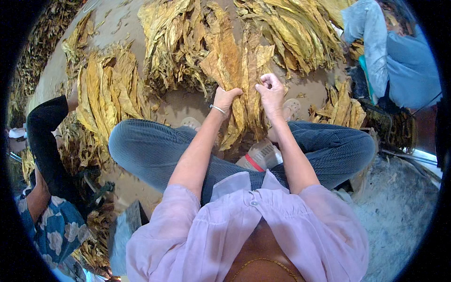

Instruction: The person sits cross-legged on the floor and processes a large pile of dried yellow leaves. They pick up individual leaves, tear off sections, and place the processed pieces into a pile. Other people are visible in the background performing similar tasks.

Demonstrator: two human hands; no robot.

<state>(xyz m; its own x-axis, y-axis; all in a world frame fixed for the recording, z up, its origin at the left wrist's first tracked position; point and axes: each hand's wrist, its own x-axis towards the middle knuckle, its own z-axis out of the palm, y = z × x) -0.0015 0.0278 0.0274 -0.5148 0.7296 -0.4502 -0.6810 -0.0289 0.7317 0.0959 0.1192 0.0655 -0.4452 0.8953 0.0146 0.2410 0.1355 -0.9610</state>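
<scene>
Between my knees hangs a dried tobacco leaf, brown-yellow and wrinkled. My left hand, with a bracelet at its wrist, grips that leaf, thumb across it. Beside it, my right hand has its thumb and fingertips pinched together at the edge of another long dried leaf; whether it holds the leaf there is hard to tell. More leaf ends droop below both hands, above a pale perforated object with a red band. Large heaps of yellow leaves lie just beyond my hands.
Another leaf heap lies ahead to the right, and one on the left. A small bundle is near my right knee. One person in a black sleeve sits at left; another in blue clothing is at right.
</scene>
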